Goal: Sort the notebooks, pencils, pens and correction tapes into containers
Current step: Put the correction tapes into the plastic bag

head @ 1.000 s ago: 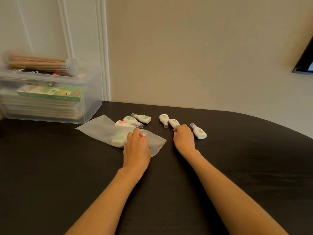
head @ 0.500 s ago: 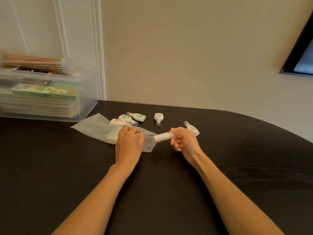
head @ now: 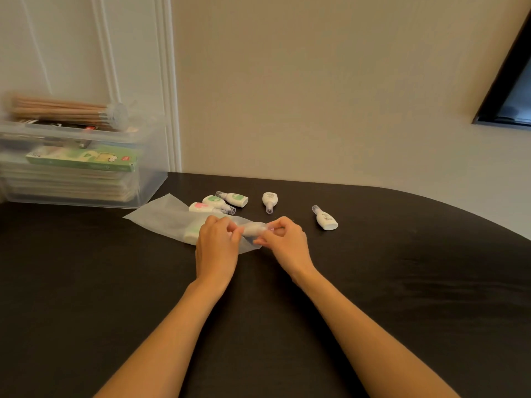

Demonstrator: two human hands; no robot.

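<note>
Feeding a small white correction tape (head: 254, 228) into the open mouth of a frosted translucent plastic pouch (head: 161, 218), lying on the dark tabletop (head: 402, 282) about midway between its left and right edges and nearer the far edge. Pinching the tape's clear-capped end with the right grip (head: 283, 242), fingers curled round it. Pinching the pouch's lip with the left grip (head: 217, 242), apparently lifting one layer to hold the opening apart.

Judging the step best served by holding the lip taut and wide, sliding the tape in flat with its blunt body first, and pushing it well past the lip before letting go. Guarding also against the thin film folding shut or the tape slipping back out.

Seeing through the film one white-and-green tape (head: 192, 231) already inside, just beside the left grip. Leaving five more loose beyond the pouch toward the far edge:
- a pink-labelled tape (head: 199, 207) touching the pouch's far side
- a green-labelled tape (head: 214, 201) and a second green-labelled tape (head: 235, 199) close behind it
- a plain white tape (head: 270, 200) apart to their right
- another white tape (head: 326, 219) furthest toward the right edge

Noting at the far left corner a clear plastic storage box (head: 149, 179), holding a stack of pale notebooks (head: 66, 185) at the bottom, a green printed carton (head: 83, 160) above them, dark items too blurred to name, and a clear tube of wooden pencils (head: 63, 109) resting across the top.
</note>
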